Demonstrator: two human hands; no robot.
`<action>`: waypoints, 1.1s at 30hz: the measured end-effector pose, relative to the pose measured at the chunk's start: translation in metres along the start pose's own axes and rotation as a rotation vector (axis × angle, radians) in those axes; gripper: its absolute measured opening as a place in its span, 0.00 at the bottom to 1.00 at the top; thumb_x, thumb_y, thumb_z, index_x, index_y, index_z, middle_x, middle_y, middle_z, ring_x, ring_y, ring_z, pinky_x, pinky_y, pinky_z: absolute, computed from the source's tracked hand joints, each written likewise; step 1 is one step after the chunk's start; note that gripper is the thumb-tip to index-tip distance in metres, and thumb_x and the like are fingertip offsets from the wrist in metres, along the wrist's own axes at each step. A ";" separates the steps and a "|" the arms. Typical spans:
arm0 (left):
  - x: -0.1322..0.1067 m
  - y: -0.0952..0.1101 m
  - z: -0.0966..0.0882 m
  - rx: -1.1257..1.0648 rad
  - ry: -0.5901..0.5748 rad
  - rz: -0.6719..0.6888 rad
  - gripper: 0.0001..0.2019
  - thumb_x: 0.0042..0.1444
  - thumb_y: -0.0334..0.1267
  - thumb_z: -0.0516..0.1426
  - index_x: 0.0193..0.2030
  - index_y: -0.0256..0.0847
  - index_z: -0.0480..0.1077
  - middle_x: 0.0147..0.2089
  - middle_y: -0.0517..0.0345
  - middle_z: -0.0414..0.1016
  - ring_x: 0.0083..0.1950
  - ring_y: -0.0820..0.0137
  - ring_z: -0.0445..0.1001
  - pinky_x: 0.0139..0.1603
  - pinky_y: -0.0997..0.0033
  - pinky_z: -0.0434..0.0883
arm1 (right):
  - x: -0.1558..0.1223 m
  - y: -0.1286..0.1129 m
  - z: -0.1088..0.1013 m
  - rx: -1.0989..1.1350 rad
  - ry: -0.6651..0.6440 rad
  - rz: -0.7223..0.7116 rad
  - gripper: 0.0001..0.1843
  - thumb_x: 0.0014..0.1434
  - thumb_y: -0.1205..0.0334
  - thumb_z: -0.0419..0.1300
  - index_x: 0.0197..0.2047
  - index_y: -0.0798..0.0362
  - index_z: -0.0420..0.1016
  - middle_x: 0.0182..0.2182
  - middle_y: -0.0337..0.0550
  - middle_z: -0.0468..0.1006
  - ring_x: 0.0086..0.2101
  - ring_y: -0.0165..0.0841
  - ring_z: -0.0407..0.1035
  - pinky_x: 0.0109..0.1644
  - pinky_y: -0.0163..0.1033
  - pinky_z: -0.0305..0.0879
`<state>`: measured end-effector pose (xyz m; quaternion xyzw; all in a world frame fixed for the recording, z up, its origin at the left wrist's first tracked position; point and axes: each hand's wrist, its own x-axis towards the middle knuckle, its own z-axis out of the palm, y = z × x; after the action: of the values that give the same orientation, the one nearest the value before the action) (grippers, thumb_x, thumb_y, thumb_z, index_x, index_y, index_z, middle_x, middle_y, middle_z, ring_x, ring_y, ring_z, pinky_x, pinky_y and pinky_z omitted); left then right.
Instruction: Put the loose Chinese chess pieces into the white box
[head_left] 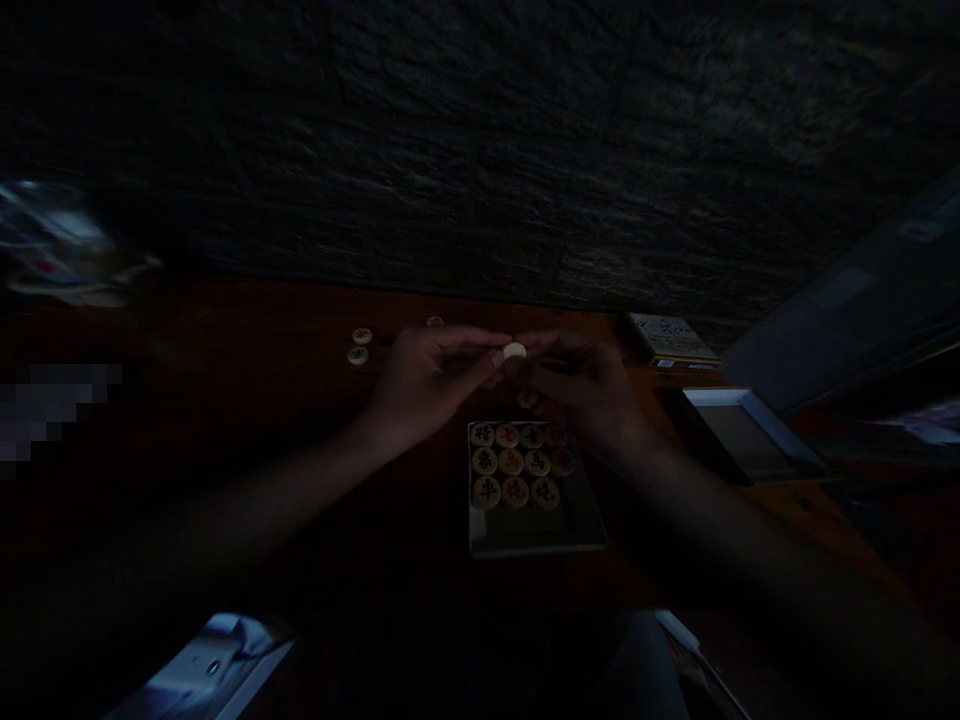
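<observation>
Since your left hand (431,385) and right hand (589,385) together pinch one round piece (514,352), a slackened hold could let it slip and strike the box (517,525).

One head-worn camera looks forward and down from above the near side of the open box (531,528), close enough that its round pieces (511,462) are legible; beyond the box, the view reaches up a rough wall (480,190).
</observation>
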<state>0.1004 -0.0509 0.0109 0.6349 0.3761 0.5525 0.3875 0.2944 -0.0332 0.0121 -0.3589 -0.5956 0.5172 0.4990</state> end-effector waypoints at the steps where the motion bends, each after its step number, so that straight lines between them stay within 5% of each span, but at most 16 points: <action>1: -0.001 0.000 0.000 0.018 -0.001 0.010 0.11 0.62 0.41 0.69 0.47 0.40 0.85 0.45 0.51 0.89 0.43 0.64 0.88 0.45 0.67 0.84 | 0.000 0.000 0.001 0.003 0.013 0.000 0.20 0.47 0.54 0.82 0.42 0.52 0.86 0.33 0.40 0.86 0.22 0.26 0.73 0.23 0.31 0.70; 25: -0.001 0.002 0.001 0.007 -0.068 -0.002 0.12 0.54 0.36 0.72 0.45 0.40 0.84 0.43 0.52 0.88 0.44 0.63 0.87 0.48 0.67 0.83 | -0.002 -0.006 0.006 -0.031 0.052 0.023 0.18 0.49 0.48 0.80 0.33 0.53 0.87 0.23 0.39 0.81 0.21 0.26 0.71 0.23 0.30 0.67; 33: 0.002 -0.001 0.000 -0.201 0.018 -0.178 0.14 0.56 0.45 0.73 0.46 0.40 0.84 0.46 0.51 0.89 0.44 0.62 0.88 0.50 0.60 0.86 | -0.002 -0.004 0.004 -0.080 0.015 -0.035 0.17 0.50 0.51 0.79 0.41 0.50 0.89 0.27 0.39 0.83 0.22 0.28 0.71 0.24 0.34 0.70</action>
<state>0.1010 -0.0487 0.0112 0.5521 0.3771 0.5566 0.4931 0.2910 -0.0371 0.0159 -0.3718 -0.6183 0.4816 0.4976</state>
